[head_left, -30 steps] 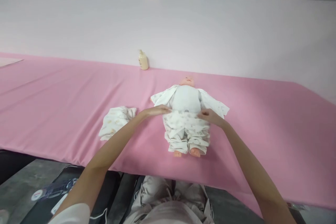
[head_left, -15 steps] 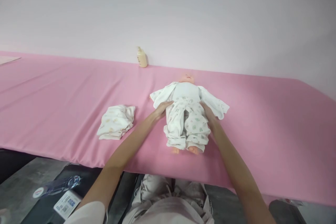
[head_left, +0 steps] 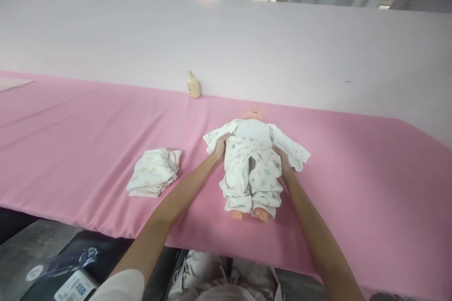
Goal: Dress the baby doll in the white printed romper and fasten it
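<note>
While the pants (head_left: pixel 265 176) are lying around the hips and legs of the doll (head_left: pixel 253 130), which is resting face-up on the pink cloth (head_left: pixel 353 188), their fabric is looking thin, soft and light, so it is probably yielding easily and wrinkling rather than tearing. The cuffs are bunching above the feet; the doll's body is likely staying firmer than the cloth. The suitable holding points are lying at the two sides of the waistband, with an even grip left and right. The left hand (head_left: pixel 221 146) is touching one side at the waist and the right hand (head_left: pixel 283 159) the other, both curving narrowly around the edges; the fingertips are hiding, so whether fabric is being pinched cannot be told. The white jacket (head_left: pixel 290 146) is spreading its sleeves outward beside the hands. Farther left, the folded garment (head_left: pixel 154 172) is lying apart, and the pump bottle (head_left: pixel 194 86) is standing near the wall (head_left: pixel 247 51).
</note>
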Demonstrator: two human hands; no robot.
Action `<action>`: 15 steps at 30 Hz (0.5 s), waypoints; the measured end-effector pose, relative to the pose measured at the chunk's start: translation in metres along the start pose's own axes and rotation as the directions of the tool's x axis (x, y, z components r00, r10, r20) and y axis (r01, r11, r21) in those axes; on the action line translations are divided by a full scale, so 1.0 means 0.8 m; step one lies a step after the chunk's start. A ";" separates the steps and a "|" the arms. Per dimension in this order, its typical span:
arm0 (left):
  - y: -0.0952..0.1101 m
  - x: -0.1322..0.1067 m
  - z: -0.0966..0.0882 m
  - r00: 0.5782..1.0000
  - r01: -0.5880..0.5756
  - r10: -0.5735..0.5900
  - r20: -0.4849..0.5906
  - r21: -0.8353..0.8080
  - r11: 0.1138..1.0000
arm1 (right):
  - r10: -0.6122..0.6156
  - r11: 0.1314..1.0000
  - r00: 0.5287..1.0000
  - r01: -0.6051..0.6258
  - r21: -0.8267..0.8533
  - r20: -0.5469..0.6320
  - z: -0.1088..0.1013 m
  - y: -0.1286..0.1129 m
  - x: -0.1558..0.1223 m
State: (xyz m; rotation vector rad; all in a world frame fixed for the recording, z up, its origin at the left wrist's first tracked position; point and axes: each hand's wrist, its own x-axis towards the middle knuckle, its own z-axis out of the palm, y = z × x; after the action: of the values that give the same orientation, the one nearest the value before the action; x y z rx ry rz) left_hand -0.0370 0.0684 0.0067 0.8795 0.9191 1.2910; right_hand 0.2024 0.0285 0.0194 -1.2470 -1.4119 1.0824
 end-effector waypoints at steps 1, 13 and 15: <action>0.004 0.003 0.000 0.999 -0.033 0.034 -0.002 0.040 0.999 | -0.009 1.000 1.000 0.009 0.002 -0.011 -0.004 0.001 0.006; -0.010 0.030 0.007 0.990 -0.060 0.104 -0.094 0.382 0.922 | 0.139 0.980 0.938 -0.177 -0.093 -0.319 0.018 0.028 0.050; -0.018 0.020 0.003 0.996 -0.029 0.057 -0.069 0.357 0.934 | 0.159 0.977 0.944 -0.192 -0.089 -0.288 0.014 0.031 0.040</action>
State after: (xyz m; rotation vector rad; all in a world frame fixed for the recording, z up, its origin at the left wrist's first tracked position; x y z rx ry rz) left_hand -0.0282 0.0833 -0.0069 1.1412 1.2271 1.2212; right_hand 0.1944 0.0627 -0.0037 -1.5686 -1.1775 0.9081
